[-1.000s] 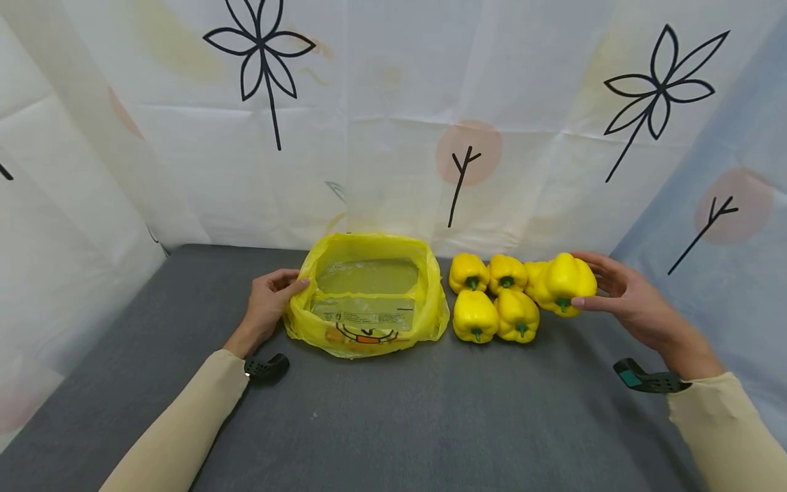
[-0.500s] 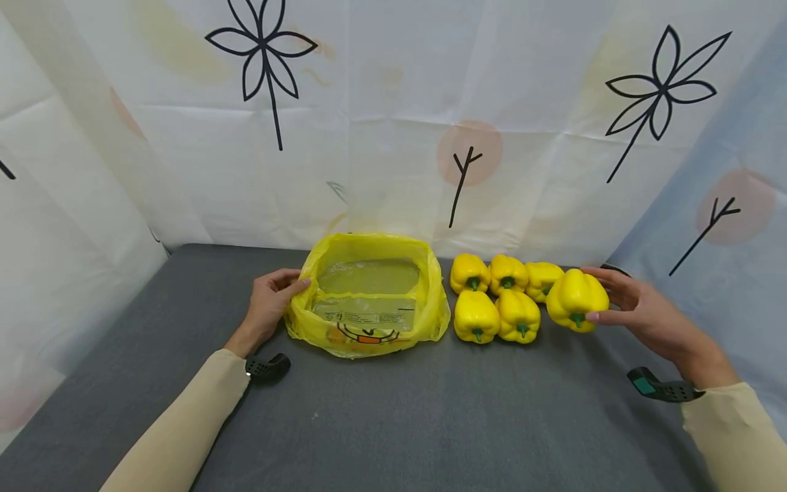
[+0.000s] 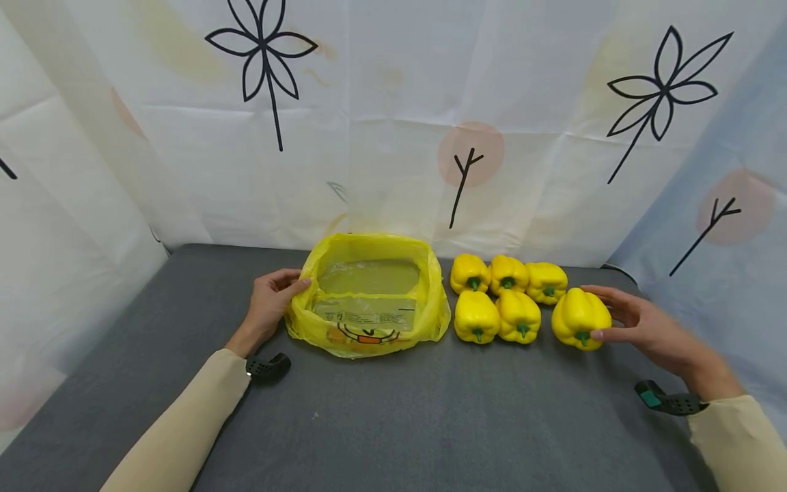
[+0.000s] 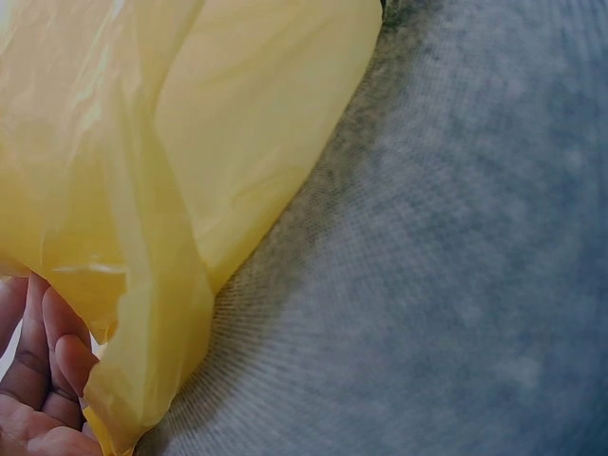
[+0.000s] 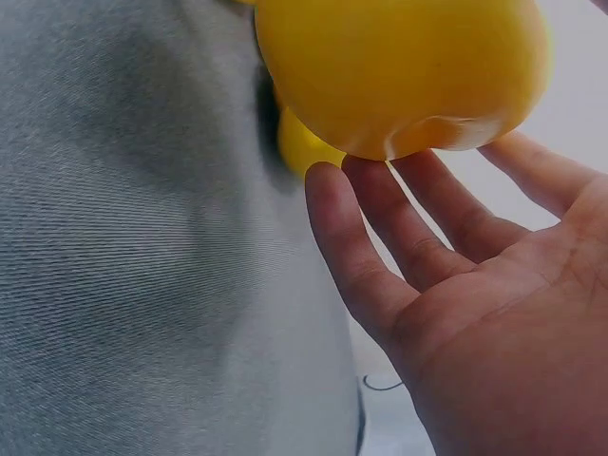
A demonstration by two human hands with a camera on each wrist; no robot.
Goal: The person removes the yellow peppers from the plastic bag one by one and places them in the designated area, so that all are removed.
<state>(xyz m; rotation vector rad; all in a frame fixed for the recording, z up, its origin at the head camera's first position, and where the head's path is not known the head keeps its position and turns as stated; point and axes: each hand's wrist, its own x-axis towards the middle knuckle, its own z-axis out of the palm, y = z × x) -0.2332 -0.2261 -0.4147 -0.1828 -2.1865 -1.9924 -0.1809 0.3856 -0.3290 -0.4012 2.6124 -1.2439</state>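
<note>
My left hand (image 3: 270,305) pinches the left rim of a yellow plastic bag (image 3: 433,314), whose mouth is spread wide. Fingers and thumb meet at thin folded film (image 4: 171,351) in the left wrist view. On the far right, my right hand (image 3: 645,331) holds a yellow bell pepper (image 3: 580,316) between thumb and fingertips, its green stem toward me. The right wrist view shows that bell pepper (image 5: 399,71) above the fingertips; whether it touches the table cannot be told. To its left, other yellow bell peppers (image 3: 476,316) stand in two rows, three behind and two in front.
A dark grey cloth-covered table (image 3: 399,417) lies under everything. Behind it hangs a pale curtain (image 3: 393,171) with plant drawings, which also closes off both sides. Clear film with printing (image 3: 369,311) shows inside the bag.
My right hand has moved the bell pepper right and toward me, away from the back row, leaving a gap beside the front row. The left hand and bag have stayed put.
</note>
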